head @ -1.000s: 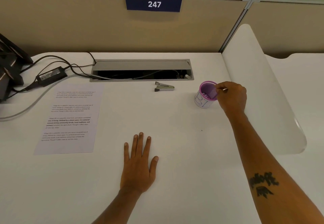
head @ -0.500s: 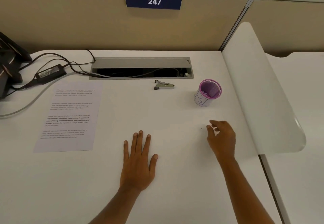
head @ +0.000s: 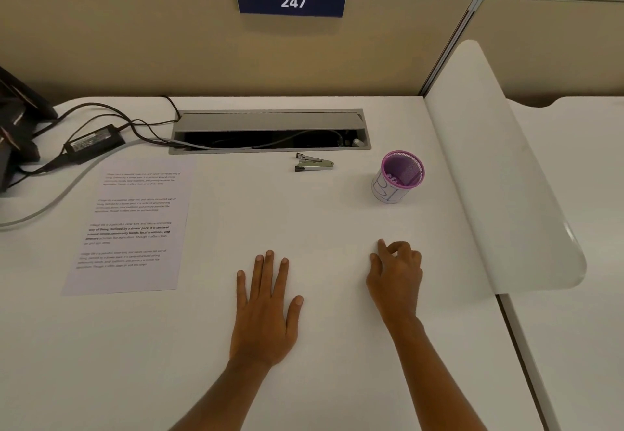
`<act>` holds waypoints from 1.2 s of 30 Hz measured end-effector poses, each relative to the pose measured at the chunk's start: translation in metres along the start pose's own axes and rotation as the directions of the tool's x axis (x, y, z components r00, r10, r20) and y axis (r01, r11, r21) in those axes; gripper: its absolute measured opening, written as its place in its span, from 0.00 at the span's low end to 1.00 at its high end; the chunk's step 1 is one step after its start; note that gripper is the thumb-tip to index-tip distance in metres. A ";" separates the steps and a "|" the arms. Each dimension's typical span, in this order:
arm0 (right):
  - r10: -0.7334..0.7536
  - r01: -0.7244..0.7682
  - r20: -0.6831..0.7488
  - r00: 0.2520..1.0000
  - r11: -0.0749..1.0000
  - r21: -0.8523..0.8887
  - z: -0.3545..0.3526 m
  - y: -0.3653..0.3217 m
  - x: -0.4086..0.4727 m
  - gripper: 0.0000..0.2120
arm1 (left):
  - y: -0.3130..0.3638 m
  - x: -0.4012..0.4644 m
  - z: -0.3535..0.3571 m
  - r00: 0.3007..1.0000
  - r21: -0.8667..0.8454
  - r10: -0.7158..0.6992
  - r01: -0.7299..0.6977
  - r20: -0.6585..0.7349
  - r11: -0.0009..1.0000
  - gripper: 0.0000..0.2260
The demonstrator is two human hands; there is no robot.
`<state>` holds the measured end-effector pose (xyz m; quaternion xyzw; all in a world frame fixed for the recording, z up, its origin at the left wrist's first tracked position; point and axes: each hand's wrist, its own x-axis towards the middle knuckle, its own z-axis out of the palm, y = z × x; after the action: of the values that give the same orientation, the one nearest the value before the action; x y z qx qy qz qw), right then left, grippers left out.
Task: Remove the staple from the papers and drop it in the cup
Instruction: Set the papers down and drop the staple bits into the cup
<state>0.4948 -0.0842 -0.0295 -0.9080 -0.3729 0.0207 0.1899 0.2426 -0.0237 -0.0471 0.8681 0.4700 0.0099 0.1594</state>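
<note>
At a white cubicle desk (head: 320, 221), the printed white papers (head: 131, 228) lie near the left edge and the purple mesh cup (head: 400, 175) toward the right edge. The left hand (head: 265, 309) is laid flat with fingers straight; the right hand (head: 395, 272) is loosely curled, nothing held. The task is judged finished, no further move required.

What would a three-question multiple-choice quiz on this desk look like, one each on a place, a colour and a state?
1. Where is the staple remover?
A. inside the cup
B. on the desk, left of the cup
C. on the papers

2. What colour is the cup rim?
A. purple
B. green
C. black

3. How is the left hand?
A. gripping the papers
B. pinching the remover
C. flat on the desk, fingers straight

Answers:
1 B, it lies on the desk before the cable slot, apart from the cup.
2 A, the rim and inside are purple.
3 C, its palm is down, holding nothing, well right of the papers.
</note>
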 end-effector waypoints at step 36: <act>0.232 -0.233 0.039 0.972 0.972 0.021 -0.001 -0.036 0.025 0.05 | 0.001 0.001 0.000 1.000 -0.003 0.000 0.000 0.000 1.000 0.32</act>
<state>0.4890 -0.0441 -0.0134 -0.9424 -0.2670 0.0640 0.1911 0.2433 -0.0234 -0.0466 0.8679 0.4698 0.0105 0.1609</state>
